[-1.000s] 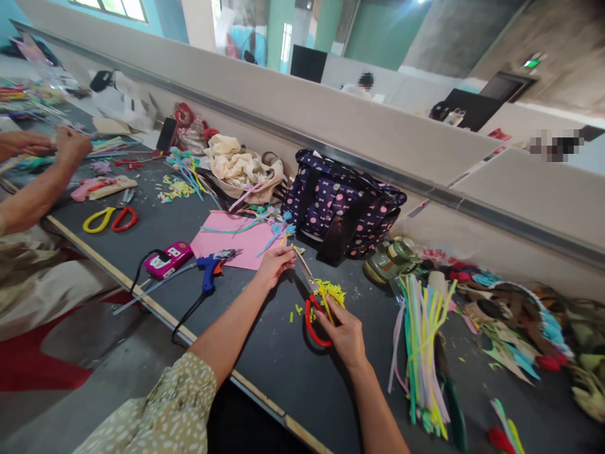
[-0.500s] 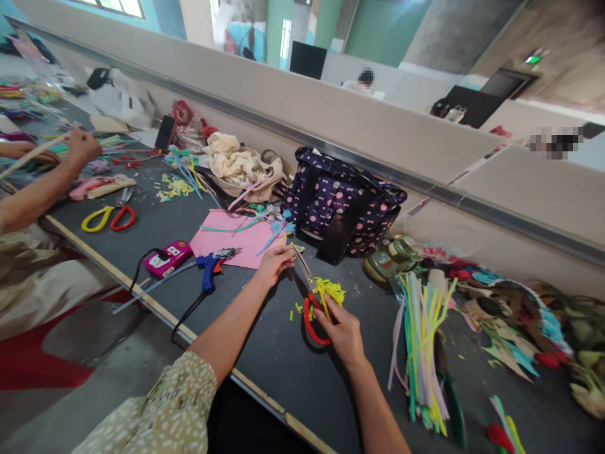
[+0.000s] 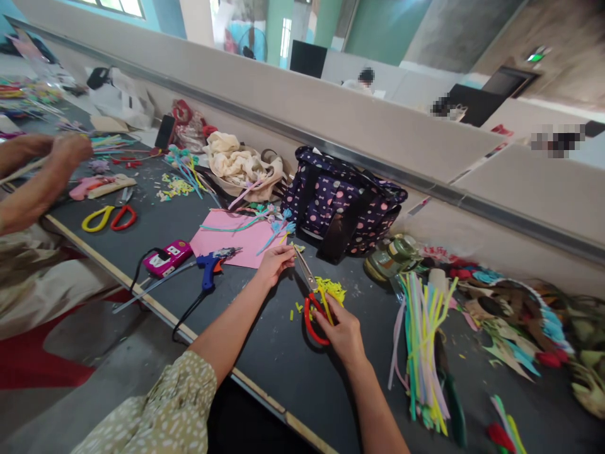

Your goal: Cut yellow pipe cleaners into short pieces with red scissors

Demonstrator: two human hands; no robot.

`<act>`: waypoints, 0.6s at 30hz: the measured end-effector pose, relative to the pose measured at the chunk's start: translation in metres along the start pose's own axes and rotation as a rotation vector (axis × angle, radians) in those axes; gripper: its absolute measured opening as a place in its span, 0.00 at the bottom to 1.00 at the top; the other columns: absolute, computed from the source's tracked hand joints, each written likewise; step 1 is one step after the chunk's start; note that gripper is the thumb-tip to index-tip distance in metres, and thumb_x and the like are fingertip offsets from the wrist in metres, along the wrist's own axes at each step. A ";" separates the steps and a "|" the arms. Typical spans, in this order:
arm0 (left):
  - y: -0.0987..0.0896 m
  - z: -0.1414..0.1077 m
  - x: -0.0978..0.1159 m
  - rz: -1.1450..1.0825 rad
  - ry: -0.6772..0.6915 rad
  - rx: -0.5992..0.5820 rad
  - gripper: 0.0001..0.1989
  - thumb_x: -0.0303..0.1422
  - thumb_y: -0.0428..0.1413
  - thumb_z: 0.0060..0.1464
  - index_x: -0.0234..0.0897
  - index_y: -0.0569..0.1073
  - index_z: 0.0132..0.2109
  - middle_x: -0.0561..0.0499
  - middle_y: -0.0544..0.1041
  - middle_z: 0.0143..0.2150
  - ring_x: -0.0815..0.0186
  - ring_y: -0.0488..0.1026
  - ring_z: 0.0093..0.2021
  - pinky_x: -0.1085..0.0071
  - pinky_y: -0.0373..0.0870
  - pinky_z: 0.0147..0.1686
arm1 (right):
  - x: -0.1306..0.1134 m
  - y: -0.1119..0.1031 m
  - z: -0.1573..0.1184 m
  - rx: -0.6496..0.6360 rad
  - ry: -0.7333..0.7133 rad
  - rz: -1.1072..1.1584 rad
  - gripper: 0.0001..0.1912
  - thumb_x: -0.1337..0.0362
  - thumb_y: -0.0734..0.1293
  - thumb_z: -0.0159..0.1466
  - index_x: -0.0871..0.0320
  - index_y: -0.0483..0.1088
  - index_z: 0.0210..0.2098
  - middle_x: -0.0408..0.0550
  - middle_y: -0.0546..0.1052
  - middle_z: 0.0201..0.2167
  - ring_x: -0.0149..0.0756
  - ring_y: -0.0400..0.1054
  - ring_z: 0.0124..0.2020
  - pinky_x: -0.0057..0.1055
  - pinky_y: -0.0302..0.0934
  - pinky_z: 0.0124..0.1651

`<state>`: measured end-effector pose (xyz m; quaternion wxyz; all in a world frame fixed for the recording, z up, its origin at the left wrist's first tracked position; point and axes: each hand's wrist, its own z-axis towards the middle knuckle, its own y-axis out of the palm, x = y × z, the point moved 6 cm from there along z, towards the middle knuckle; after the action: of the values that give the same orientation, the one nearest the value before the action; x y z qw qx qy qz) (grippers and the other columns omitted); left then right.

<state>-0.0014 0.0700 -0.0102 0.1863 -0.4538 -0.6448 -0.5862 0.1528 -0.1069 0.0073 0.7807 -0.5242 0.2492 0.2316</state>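
Observation:
My right hand [image 3: 344, 333] is closed round the handles of a pair of scissors [image 3: 306, 272], one loop red and the other yellow. The blades point up and to the left, with their tips at the fingers of my left hand [image 3: 275, 263]. Those fingers are pinched together; what they hold is too small to make out. Beside the scissors lies a small heap of short cut yellow pieces [image 3: 332, 290], with a few loose ones left of it. Left of my left hand is a pink sheet [image 3: 227, 243] carrying fuzzy blue and green stems [image 3: 278, 233].
A blue glue gun [image 3: 208, 268] and a magenta device [image 3: 167, 257] lie to the left. A dark patterned bag [image 3: 340, 202], a phone [image 3: 336, 236] and a green jar [image 3: 391, 257] stand behind. Fuzzy stems [image 3: 425, 353] lie right. A co-worker's hands [image 3: 69, 154] work far left, near other scissors [image 3: 111, 217].
My hands and the scissors have barely moved. The co-worker's hands at the far left have come lower and closer together.

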 end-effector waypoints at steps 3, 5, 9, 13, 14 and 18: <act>0.000 0.000 0.000 -0.010 0.005 0.001 0.14 0.26 0.66 0.35 0.28 0.75 0.34 0.52 0.74 0.24 0.74 0.69 0.21 0.76 0.70 0.23 | 0.000 0.000 -0.001 -0.004 -0.004 -0.078 0.29 0.51 0.66 0.58 0.58 0.65 0.55 0.52 0.74 0.49 0.41 0.71 0.47 0.36 0.66 0.50; 0.001 0.000 0.000 -0.022 0.006 -0.001 0.14 0.26 0.66 0.35 0.28 0.75 0.34 0.52 0.74 0.23 0.74 0.69 0.21 0.76 0.70 0.23 | -0.001 -0.001 -0.001 0.004 -0.016 -0.118 0.31 0.51 0.66 0.57 0.58 0.64 0.56 0.53 0.73 0.51 0.42 0.70 0.49 0.37 0.65 0.51; 0.002 -0.001 -0.001 -0.037 -0.002 -0.008 0.13 0.25 0.66 0.37 0.29 0.75 0.34 0.52 0.74 0.23 0.74 0.69 0.21 0.76 0.71 0.23 | -0.001 -0.001 -0.002 0.008 0.004 -0.142 0.30 0.50 0.65 0.58 0.58 0.65 0.55 0.53 0.74 0.49 0.41 0.71 0.46 0.36 0.66 0.49; 0.003 -0.002 -0.003 -0.034 -0.007 -0.014 0.12 0.25 0.65 0.38 0.29 0.75 0.34 0.52 0.74 0.23 0.74 0.69 0.21 0.76 0.71 0.24 | 0.001 -0.002 -0.002 0.023 0.076 -0.140 0.27 0.49 0.64 0.58 0.58 0.68 0.51 0.52 0.77 0.43 0.39 0.73 0.39 0.34 0.67 0.43; 0.004 -0.002 -0.004 -0.036 -0.008 -0.016 0.12 0.25 0.65 0.39 0.29 0.75 0.34 0.52 0.74 0.23 0.74 0.69 0.21 0.76 0.71 0.24 | 0.000 -0.002 -0.002 0.026 0.078 -0.131 0.26 0.49 0.64 0.59 0.58 0.68 0.51 0.51 0.77 0.42 0.39 0.74 0.38 0.33 0.67 0.42; 0.005 -0.003 -0.004 -0.045 -0.014 -0.020 0.10 0.24 0.64 0.39 0.29 0.75 0.34 0.52 0.74 0.24 0.74 0.69 0.21 0.77 0.71 0.23 | -0.003 -0.001 -0.002 0.019 0.053 -0.090 0.25 0.50 0.63 0.60 0.57 0.68 0.52 0.50 0.76 0.44 0.37 0.73 0.39 0.31 0.67 0.42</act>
<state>0.0038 0.0655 -0.0092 0.1640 -0.4453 -0.6501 -0.5934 0.1515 -0.1092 0.0093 0.7886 -0.5332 0.2479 0.1797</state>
